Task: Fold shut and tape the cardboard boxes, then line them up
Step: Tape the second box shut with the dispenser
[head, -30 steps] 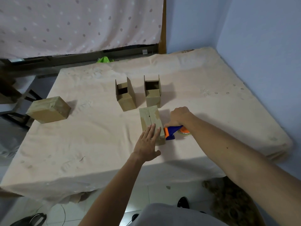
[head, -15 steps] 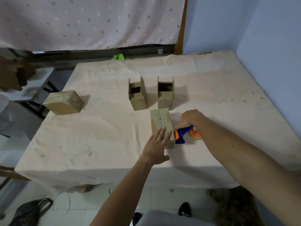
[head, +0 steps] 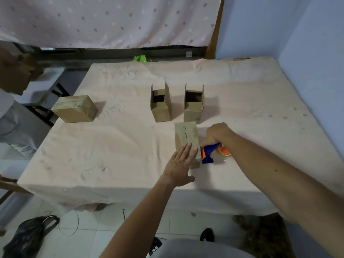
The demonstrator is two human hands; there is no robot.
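Head view: we look down over a cloth-covered table (head: 121, 146) with four cardboard boxes on it.
Near box: the near box (head: 186, 136) lies lengthwise close to the table's front edge, its flaps folded shut and the seam running along its top.
Left hand: our left hand (head: 181, 164) lies flat on the near end of that box, fingers straight and pressing on the top, thumb spread out by the box's end.
Right hand: our right hand (head: 216, 133) is clenched around the handle of the tape dispenser (head: 208, 153), just right of the near box.
Tape dispenser: blue and orange, with its front end against the right side of the near box.
Left open box: the left open box (head: 161, 108) stands upright behind the near box with its flaps up; its inside is dark and we cannot tell what it holds.
Right open box: the right open box (head: 193, 108) stands just beside it, upright with its flaps up, its base just behind the near box; its inside is also in shadow.
Shut box: the shut box (head: 74, 108) sits well apart at the table's left edge, closed, with tape across its top.
Floor: a black bag (head: 28, 237) lies below the table's front left corner.
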